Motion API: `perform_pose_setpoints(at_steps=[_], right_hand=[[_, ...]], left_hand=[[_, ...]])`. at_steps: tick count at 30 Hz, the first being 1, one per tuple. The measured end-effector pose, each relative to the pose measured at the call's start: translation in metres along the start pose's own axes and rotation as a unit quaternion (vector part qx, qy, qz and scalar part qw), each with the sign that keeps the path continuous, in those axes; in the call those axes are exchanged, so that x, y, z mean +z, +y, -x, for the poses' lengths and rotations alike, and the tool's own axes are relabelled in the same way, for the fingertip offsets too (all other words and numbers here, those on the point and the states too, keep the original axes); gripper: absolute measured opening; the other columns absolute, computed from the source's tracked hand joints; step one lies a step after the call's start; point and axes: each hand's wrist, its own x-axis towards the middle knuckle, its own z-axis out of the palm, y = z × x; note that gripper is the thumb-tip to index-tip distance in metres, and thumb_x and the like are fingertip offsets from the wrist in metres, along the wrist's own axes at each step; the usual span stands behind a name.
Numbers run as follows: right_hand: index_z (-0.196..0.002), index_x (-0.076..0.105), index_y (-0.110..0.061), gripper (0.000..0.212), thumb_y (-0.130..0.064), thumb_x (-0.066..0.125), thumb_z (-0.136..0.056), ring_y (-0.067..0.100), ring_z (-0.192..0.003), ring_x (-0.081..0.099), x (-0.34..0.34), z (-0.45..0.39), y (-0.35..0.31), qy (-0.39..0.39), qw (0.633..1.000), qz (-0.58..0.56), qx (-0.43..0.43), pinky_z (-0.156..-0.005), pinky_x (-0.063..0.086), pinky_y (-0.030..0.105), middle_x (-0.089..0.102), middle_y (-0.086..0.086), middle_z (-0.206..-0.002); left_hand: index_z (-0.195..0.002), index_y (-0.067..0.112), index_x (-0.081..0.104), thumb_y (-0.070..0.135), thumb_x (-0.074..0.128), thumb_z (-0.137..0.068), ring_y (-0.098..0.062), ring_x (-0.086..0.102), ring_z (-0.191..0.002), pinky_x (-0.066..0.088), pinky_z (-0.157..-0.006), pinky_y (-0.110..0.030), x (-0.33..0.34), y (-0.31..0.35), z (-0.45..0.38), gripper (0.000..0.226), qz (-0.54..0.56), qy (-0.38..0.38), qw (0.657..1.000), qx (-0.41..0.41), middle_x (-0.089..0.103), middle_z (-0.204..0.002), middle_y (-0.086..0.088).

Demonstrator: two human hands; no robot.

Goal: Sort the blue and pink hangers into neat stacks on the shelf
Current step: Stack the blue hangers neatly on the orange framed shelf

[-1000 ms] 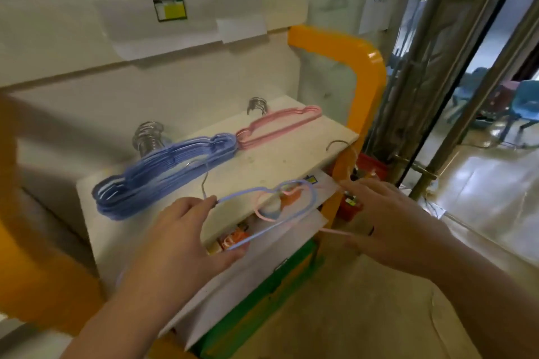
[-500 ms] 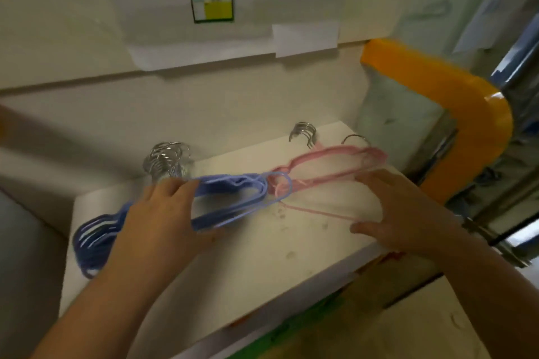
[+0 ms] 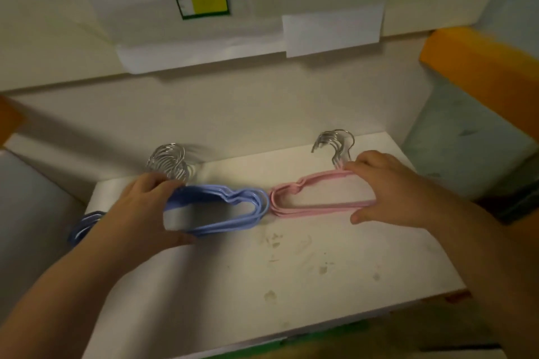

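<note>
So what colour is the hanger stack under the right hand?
Pink hangers, with silver metal hooks; head view.

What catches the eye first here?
Two colourful piles on the white shelf: the blue hangers on the left, gripped by the left hand, and the pink hangers on the right under the right hand. Their silver hooks point at the wall.

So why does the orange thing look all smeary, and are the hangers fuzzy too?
Head view: the orange bar at the right edge is smeared by blur; the blue hangers and pink hangers mid-frame are fairly sharp; soft light, with a faint shadow behind the metal hooks.
</note>
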Motion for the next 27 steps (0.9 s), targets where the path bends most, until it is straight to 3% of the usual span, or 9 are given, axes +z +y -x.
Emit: perform_pose_setpoints(at_steps=[12, 16, 19, 22, 24, 27], right_hand=[[-0.148, 0.023, -0.036, 0.113, -0.078, 0.070, -0.054, 0.011, -0.126, 0.030, 0.004, -0.002, 0.005, 0.014, 0.999, 0.014, -0.030, -0.104, 0.037, 0.033, 0.030, -0.014, -0.135], [-0.147, 0.028, -0.033, 0.096, -0.081, 0.054, -0.068, 0.010, -0.135, 0.025, -0.002, 0.003, -0.028, 0.071, 0.996, 0.007, -0.059, -0.109, 0.033, 0.033, 0.024, -0.015, -0.146], [-0.146, 0.033, -0.032, 0.087, -0.077, 0.051, -0.073, 0.008, -0.133, 0.031, -0.004, 0.002, -0.069, 0.096, 0.989, -0.028, -0.104, -0.107, 0.032, 0.027, 0.032, -0.017, -0.143], [-0.148, 0.028, -0.030, 0.094, -0.074, 0.059, -0.071, 0.009, -0.133, 0.032, 0.001, -0.010, -0.116, 0.068, 0.986, -0.019, -0.152, -0.106, 0.029, 0.023, 0.032, -0.014, -0.143], [-0.149, 0.023, -0.029, 0.100, -0.073, 0.064, -0.069, 0.011, -0.135, 0.031, 0.009, -0.024, -0.146, 0.035, 0.986, -0.008, -0.164, -0.108, 0.030, 0.026, 0.031, -0.011, -0.146], [-0.142, 0.030, -0.028, 0.099, -0.071, 0.070, -0.064, 0.017, -0.127, 0.041, 0.027, -0.047, -0.178, -0.006, 0.989, 0.028, -0.148, -0.102, 0.041, 0.035, 0.040, -0.008, -0.138]], left_hand=[[-0.130, 0.025, 0.053, 0.078, 0.061, -0.048, -0.031, 0.057, -0.104, 0.049, -0.089, -0.044, 0.001, 0.008, 0.008, 0.098, 0.007, -0.010, 1.000, -0.029, 0.055, -0.118, -0.004], [-0.136, 0.023, 0.049, 0.076, 0.062, -0.047, -0.033, 0.057, -0.104, 0.049, -0.088, -0.045, 0.002, 0.001, 0.013, 0.103, -0.010, -0.005, 1.000, -0.017, 0.056, -0.122, -0.005], [-0.141, 0.022, 0.044, 0.070, 0.067, -0.045, -0.038, 0.057, -0.103, 0.048, -0.086, -0.048, -0.002, -0.010, 0.022, 0.110, -0.031, 0.000, 0.999, -0.036, 0.058, -0.124, -0.009], [-0.144, 0.020, 0.039, 0.068, 0.071, -0.049, -0.040, 0.054, -0.110, 0.047, -0.092, -0.050, -0.007, -0.032, 0.035, 0.111, -0.020, -0.008, 0.997, -0.080, 0.054, -0.130, -0.010], [-0.145, 0.020, 0.038, 0.056, 0.082, -0.052, -0.038, 0.052, -0.115, 0.047, -0.094, -0.050, -0.010, -0.052, 0.044, 0.108, -0.005, -0.036, 0.993, -0.109, 0.050, -0.135, -0.010], [-0.142, 0.018, 0.043, 0.062, 0.071, -0.044, -0.034, 0.058, -0.110, 0.051, -0.091, -0.048, -0.009, -0.077, 0.055, 0.110, 0.045, -0.042, 0.987, -0.147, 0.054, -0.132, -0.010]])
